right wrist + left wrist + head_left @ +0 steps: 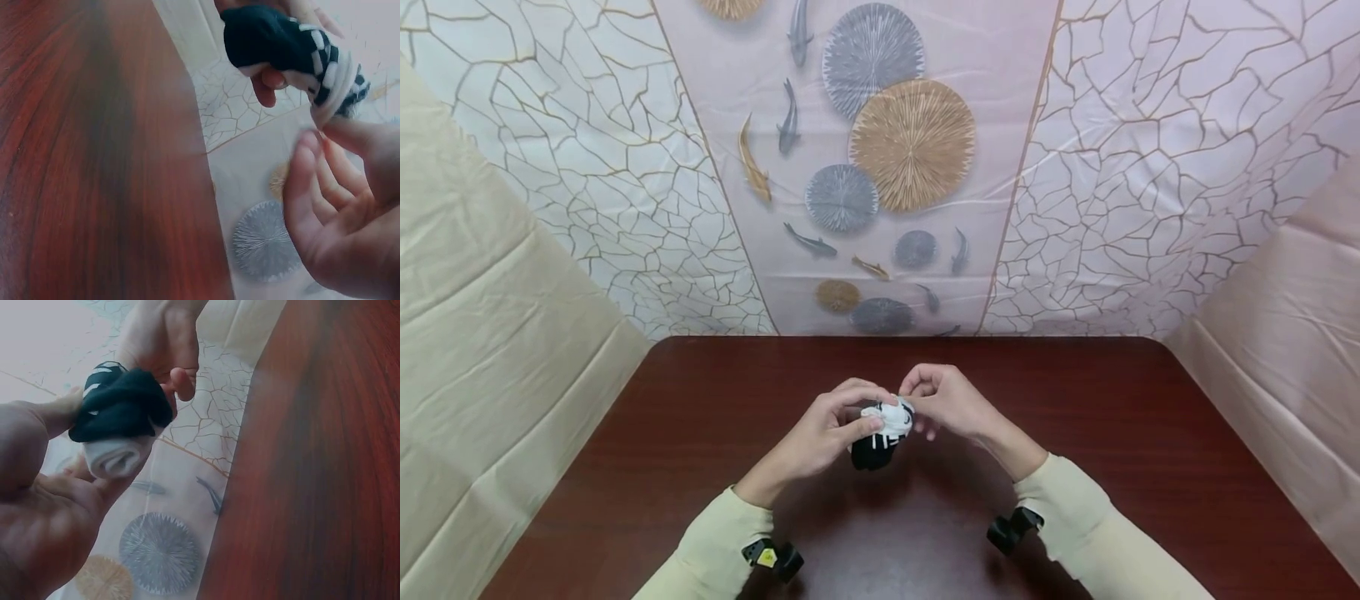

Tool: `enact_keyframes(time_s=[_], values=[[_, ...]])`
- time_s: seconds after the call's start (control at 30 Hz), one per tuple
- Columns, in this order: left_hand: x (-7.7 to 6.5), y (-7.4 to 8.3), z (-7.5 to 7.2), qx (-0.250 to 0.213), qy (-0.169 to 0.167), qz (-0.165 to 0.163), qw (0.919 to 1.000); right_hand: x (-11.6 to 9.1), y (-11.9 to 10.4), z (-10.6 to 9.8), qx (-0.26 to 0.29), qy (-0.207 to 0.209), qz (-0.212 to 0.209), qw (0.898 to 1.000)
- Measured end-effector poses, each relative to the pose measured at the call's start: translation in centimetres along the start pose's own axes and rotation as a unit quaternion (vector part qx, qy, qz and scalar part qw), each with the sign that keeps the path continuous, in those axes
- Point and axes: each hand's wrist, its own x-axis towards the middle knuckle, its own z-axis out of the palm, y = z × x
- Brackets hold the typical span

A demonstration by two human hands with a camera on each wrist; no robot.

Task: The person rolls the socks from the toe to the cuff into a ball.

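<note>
A rolled bundle of socks [874,451], black and white with a checked band, is held above the table between both hands. My left hand [826,423] grips it from the left, fingers over the top and thumb on the near side. At its right end, my right hand [958,403] pinches the white cuff edge between thumb and finger. In the left wrist view, the bundle [128,406] shows a black outer layer and a white rolled end. The right wrist view shows a white band [340,78] round the checked part, at the right thumb.
A dark red-brown table [700,400] lies under the hands. Behind it hangs a patterned cloth [917,242] with fish and round leaf shapes, and beige cloth [490,333] borders the sides. Each sleeved wrist wears a small black camera [1003,533].
</note>
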Motion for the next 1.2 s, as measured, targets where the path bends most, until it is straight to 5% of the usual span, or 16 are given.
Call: enact_keyframes(time_s=[0.1,0.27,0.5,0.83,0.97,1.2], values=[[0.1,-0.3,0.1,0.0,-0.009,0.031,0.9995,0.2,0.4,-0.3,0.034,-0.045,0.034,0.998],[0.3,-0.4,0.2,-0.012,-0.016,0.032,0.9993,0.3,0.9,-0.4,0.107,-0.074,0.073,0.989],[0.3,-0.4,0.1,-0.006,0.024,0.011,0.9996,-0.1,1.5,0.7,0.209,-0.027,0.047,0.976],[0.1,-0.8,-0.5,-0.028,0.043,-0.014,0.9986,-0.6,-0.6,0.0,0.054,0.028,-0.076,0.995],[0.3,-0.8,-0.7,-0.016,0.047,-0.003,0.9988,-0.7,-1.6,-0.4,0.017,0.01,-0.067,0.998],[0.7,-0.8,-0.9,-0.004,0.055,0.006,0.9985,-0.6,-2.2,-0.5,0.033,-0.018,-0.036,0.999]])
